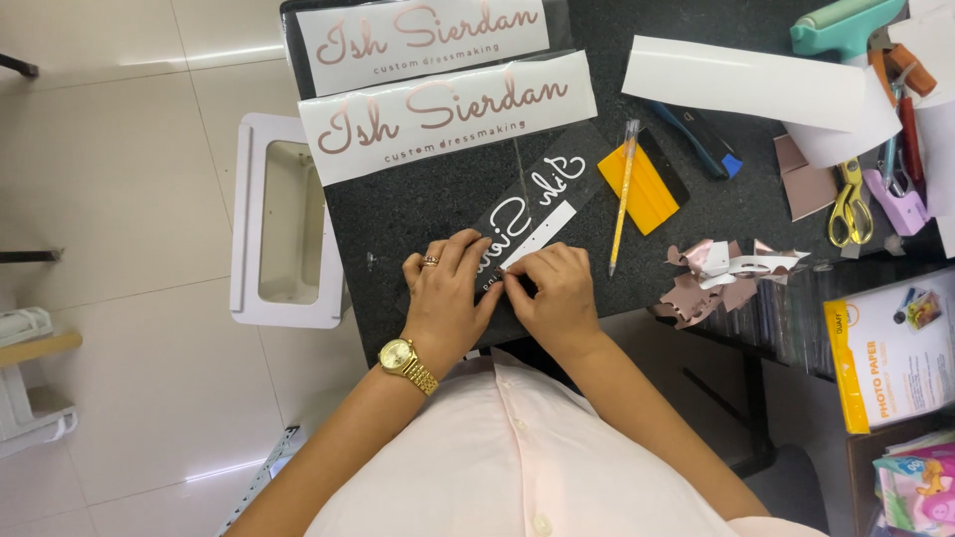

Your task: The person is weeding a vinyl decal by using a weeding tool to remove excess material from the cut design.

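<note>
In the head view, we see both hands working on a dark vinyl strip (527,214) with mirrored white script, lying slantwise on the black table (418,204) near its near edge. The left hand (445,290), with a gold watch (406,364) at the wrist, lies flat with its fingers (460,249) spread and pressing the strip's near end down. The right hand (559,290) is curled, its fingertips (517,283) pinched together at a small spot on the strip; what they grip there is too small for us to tell.

We judge the main risk to be tearing or lifting a thin stroke of the lettering if the pinch pulls too sharply or at a steep angle. If the left hand eases its pressure, the strip could slide or buckle, and a crease would stay.

A yellow pencil-like tool (624,194) and a yellow squeegee (649,184) lie just right of the strip; a stray elbow or wrist could knock them across it. The pink-gold scraps (711,283) further right could stick to any exposed adhesive. Two finished white lettered strips (448,114) lie on the far side, near enough to be nudged.
</note>
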